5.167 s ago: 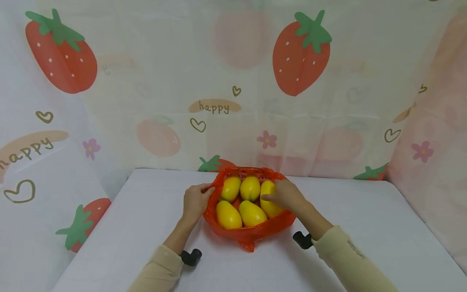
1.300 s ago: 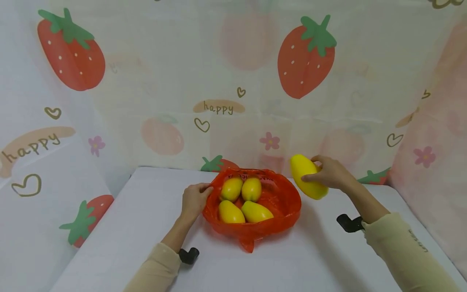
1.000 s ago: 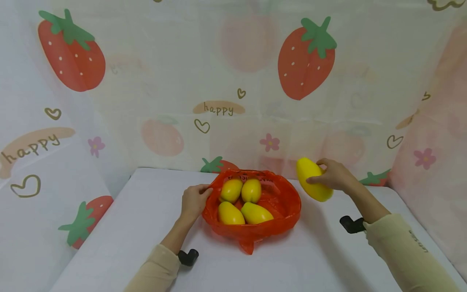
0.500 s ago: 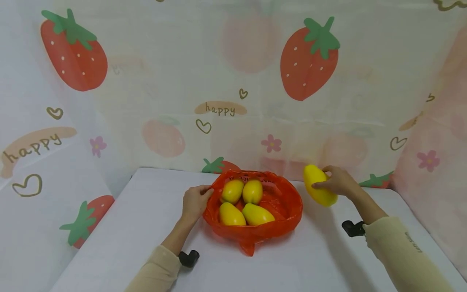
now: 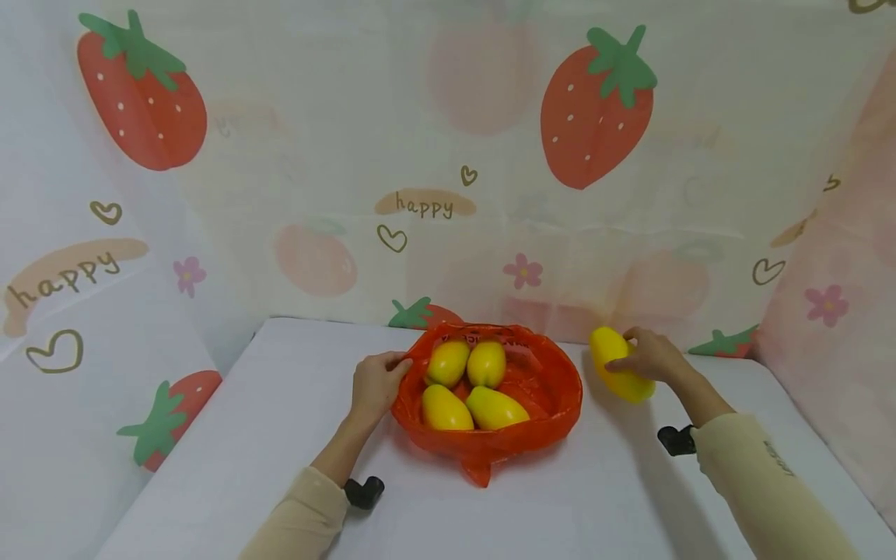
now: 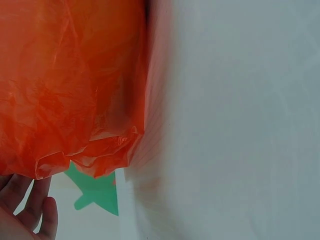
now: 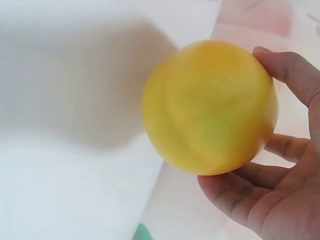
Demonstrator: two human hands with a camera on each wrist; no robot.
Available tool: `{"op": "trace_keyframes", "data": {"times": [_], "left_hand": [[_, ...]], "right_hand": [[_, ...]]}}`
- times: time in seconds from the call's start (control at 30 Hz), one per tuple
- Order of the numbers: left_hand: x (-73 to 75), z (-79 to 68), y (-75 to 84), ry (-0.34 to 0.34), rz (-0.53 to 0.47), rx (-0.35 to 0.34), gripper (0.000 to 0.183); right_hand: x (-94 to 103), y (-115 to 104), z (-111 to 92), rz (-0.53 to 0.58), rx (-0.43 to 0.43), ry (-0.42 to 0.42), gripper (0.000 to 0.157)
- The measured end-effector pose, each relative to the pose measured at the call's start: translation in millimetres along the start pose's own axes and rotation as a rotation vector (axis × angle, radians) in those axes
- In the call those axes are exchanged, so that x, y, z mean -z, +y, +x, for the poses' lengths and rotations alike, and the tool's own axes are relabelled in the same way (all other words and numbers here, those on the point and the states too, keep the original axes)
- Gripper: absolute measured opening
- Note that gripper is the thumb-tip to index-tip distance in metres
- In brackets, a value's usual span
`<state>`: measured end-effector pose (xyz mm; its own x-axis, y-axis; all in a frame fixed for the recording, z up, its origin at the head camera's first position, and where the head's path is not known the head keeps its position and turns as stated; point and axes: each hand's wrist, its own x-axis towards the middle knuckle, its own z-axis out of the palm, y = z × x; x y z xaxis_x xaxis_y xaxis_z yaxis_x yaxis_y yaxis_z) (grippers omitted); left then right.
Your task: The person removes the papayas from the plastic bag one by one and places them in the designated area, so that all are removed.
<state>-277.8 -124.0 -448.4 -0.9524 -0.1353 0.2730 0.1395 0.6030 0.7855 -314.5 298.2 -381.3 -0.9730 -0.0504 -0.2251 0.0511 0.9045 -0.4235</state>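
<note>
A red plastic bag point(image 5: 518, 443) sits on the table with its mouth spread wide and its rim rolled round. Several yellow mangoes point(image 5: 497, 408) lie inside, in the left part of the bag. My left hand point(image 5: 374, 386) pinches the bag's left rim; in the left wrist view its fingers meet the crumpled edge of the red film point(image 6: 95, 150). To the right of the bag, my right hand point(image 5: 652, 356) grips one mango point(image 5: 616, 369), tilted, low over the table. The right wrist view has that mango point(image 7: 210, 107) end-on, thumb and fingers on opposite sides.
The white table point(image 5: 294, 365) ends at a back curtain point(image 5: 336, 140) printed with strawberries, and more printed cloth hangs at both sides. A black wrist mount point(image 5: 364, 492) sticks out from the left sleeve, another black mount point(image 5: 677, 440) from the right.
My right hand has taken the mango from the bag's right side, carried it out to the right and, over the last second, lowered it toward the table. My left hand has stayed at the rim.
</note>
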Motion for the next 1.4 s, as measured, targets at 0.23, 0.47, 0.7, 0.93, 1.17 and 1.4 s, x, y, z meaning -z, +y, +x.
{"op": "trace_keyframes", "data": {"times": [0.23,0.47,0.7,0.93,1.17,1.4], "left_hand": [[-1.1,0.2,-0.9,0.0,0.004,-0.004,0.023],[-0.9,1.2,-0.8,-0.006,-0.002,0.005,0.024],[-1.2,2.8,-0.9,0.006,0.002,-0.007,0.024],[-2.8,1.2,-0.7,-0.005,0.003,0.003,0.023],[-1.0,2.0,-1.6,0.0,0.003,0.001,0.023],[-2.3,1.8,-2.6,0.002,0.007,0.003,0.023]], "right_hand": [[-4.5,11.9,6.8,0.005,-0.029,-0.021,0.082],[-8.2,21.4,11.3,0.013,-0.058,-0.037,0.085],[-12.2,25.3,11.9,0.012,-0.013,-0.008,0.084],[-18.9,28.4,11.0,0.036,0.039,0.007,0.084],[-20.9,27.2,13.3,0.083,0.007,-0.001,0.087],[-19.7,26.7,7.5,0.096,0.028,0.027,0.082]]}}
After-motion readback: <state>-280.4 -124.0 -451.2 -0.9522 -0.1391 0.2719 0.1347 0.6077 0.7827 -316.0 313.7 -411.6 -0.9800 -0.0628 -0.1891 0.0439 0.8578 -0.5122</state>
